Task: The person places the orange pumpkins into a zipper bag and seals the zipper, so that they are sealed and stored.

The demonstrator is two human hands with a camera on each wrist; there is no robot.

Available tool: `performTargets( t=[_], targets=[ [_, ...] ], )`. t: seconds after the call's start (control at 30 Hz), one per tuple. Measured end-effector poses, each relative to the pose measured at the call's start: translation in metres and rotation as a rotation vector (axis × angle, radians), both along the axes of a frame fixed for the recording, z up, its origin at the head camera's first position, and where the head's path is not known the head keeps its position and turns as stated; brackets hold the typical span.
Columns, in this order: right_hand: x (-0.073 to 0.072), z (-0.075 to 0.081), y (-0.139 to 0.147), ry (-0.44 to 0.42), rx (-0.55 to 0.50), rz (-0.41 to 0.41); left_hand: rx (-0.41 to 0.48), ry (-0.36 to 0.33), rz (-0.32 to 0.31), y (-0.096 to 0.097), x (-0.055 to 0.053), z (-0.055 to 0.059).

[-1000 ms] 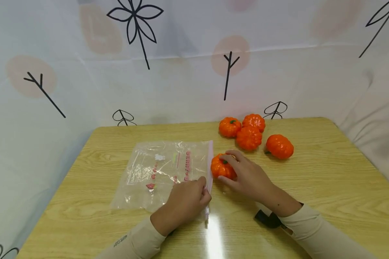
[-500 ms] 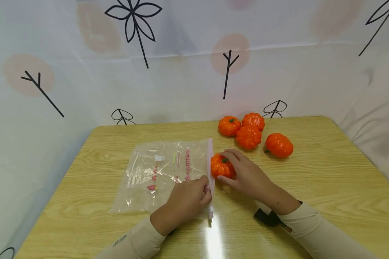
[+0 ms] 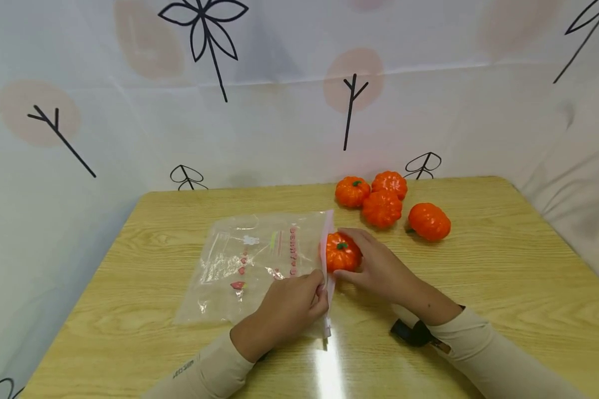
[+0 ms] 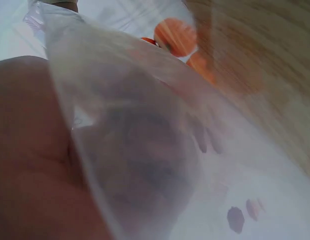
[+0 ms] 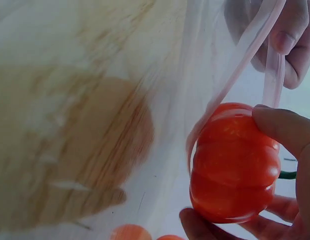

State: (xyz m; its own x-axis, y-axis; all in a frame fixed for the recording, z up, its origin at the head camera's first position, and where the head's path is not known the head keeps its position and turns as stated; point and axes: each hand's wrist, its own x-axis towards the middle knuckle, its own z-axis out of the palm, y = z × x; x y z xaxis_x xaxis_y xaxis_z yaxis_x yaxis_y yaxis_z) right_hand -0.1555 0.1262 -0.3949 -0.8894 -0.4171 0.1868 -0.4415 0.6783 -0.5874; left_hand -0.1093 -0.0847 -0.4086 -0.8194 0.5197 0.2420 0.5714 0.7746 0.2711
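Note:
A clear zip bag [image 3: 259, 255] with pink printing and a lilac edge strip lies across the table, its mouth facing right. My left hand [image 3: 290, 303] pinches the strip near the front end, fingers curled. In the right wrist view the mouth gapes beside a small orange toy pumpkin [image 5: 235, 165]. My right hand [image 3: 381, 274] grips this pumpkin between thumb and fingers, its green stem toward the palm. The pumpkin's left side sits just behind the strip, at the opening. In the left wrist view the cloudy bag film [image 4: 145, 165] covers most of the scene.
Toward the back right stand three more pumpkins in a cluster, one of them an orange pumpkin [image 3: 352, 192]. Another pumpkin [image 3: 429, 221] lies on its side to their right. A black object [image 3: 414, 333] shows by the right wrist. A patterned cloth [image 3: 279, 127] hangs behind the table.
The bag's lilac edge has shifted slightly right and now overlaps the pumpkin's left side. The right hand keeps its grip on the pumpkin, and the left hand still pinches the edge.

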Motion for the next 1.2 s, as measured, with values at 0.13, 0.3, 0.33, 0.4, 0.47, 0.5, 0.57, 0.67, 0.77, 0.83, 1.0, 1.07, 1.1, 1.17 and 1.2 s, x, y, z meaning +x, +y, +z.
performTargets(
  t=[0.13, 0.3, 0.33, 0.4, 0.47, 0.5, 0.57, 0.67, 0.77, 0.83, 1.0, 1.07, 1.1, 1.17, 1.2],
  targets=[
    [-0.0008, -0.0001, -0.0011, -0.023, -0.047, 0.013, 0.004, -0.006, -0.030, -0.0025, -0.0014, 0.0008],
    [-0.0021, -0.0010, -0.0005, -0.043, -0.092, 0.048, 0.014, -0.016, -0.055, -0.0036, -0.0022, 0.0017],
    [-0.0024, -0.0016, -0.0002, -0.049, -0.098, 0.056, 0.015, -0.024, -0.058, -0.0035, -0.0021, 0.0017],
    [-0.0030, -0.0028, 0.0000, -0.067, -0.117, 0.073, 0.013, -0.040, -0.062, -0.0033, -0.0019, 0.0019],
    [-0.0032, -0.0036, -0.0001, -0.101, -0.145, 0.088, 0.010, -0.049, -0.068, -0.0031, -0.0016, 0.0018],
    [-0.0033, -0.0040, -0.0001, -0.113, -0.156, 0.096, 0.009, -0.053, -0.070, -0.0029, -0.0016, 0.0016],
    [-0.0033, -0.0044, -0.0004, -0.128, -0.168, 0.108, 0.008, -0.059, -0.072, -0.0025, -0.0015, 0.0014],
    [-0.0029, -0.0046, -0.0001, -0.136, -0.153, 0.104, 0.022, -0.079, -0.080, -0.0019, -0.0011, 0.0018],
    [-0.0032, -0.0046, 0.0008, -0.148, -0.125, 0.090, 0.030, -0.089, -0.092, -0.0018, -0.0010, 0.0022],
    [-0.0039, -0.0049, 0.0013, -0.160, -0.118, 0.083, 0.031, -0.086, -0.100, -0.0018, -0.0011, 0.0025],
    [-0.0051, -0.0054, 0.0020, -0.181, -0.116, 0.079, 0.038, -0.083, -0.112, -0.0016, -0.0007, 0.0034],
    [-0.0051, -0.0059, 0.0024, -0.184, -0.117, 0.091, 0.044, -0.089, -0.116, -0.0018, -0.0002, 0.0033],
    [-0.0051, -0.0064, 0.0024, -0.184, -0.118, 0.095, 0.047, -0.093, -0.118, -0.0020, 0.0000, 0.0032],
    [-0.0053, -0.0073, 0.0024, -0.180, -0.118, 0.101, 0.052, -0.101, -0.121, -0.0024, 0.0003, 0.0026],
    [-0.0054, -0.0077, 0.0025, -0.176, -0.118, 0.105, 0.054, -0.105, -0.121, -0.0026, 0.0003, 0.0024]
  ],
)
